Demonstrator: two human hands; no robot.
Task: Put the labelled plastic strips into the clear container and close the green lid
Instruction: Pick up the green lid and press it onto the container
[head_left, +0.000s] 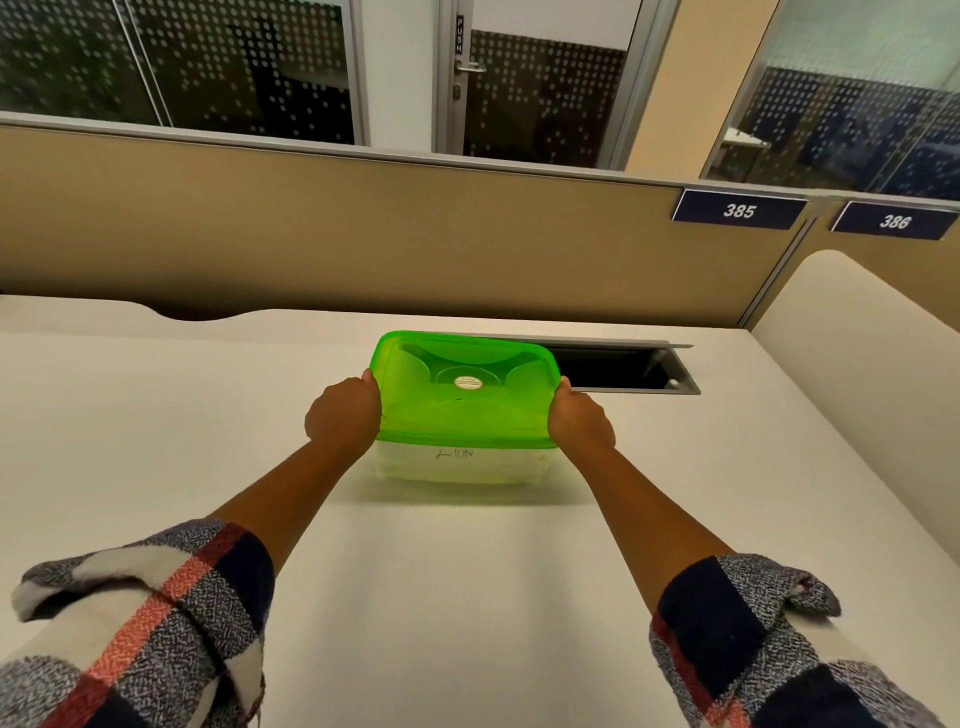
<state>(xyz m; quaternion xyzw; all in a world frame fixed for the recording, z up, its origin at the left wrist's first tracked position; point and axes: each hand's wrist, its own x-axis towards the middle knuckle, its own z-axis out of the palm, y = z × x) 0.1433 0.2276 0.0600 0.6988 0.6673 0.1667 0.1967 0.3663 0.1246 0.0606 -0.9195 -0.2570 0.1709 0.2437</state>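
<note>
Translucent green plastic lid (465, 395) seated on clear rectangular plastic container (460, 465), mid-desk on white desk (467, 597), just in front of open grey cable hatch (618, 369). Left hand (343, 415) clamped on lid's left edge, right hand (581, 418) clamped on right edge, thumbs on top of rim. Handwritten marking on container's near wall, unreadable. Labelled strips not discernible through cloudy wall. Plaid sleeves (156, 623) rolled to forearms. Navy number plates 385 (738, 210) and 386 (894, 222) on tan partition (311, 223) behind.

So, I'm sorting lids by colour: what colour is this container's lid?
Translucent bright green lid, shown best in the head view.
</note>
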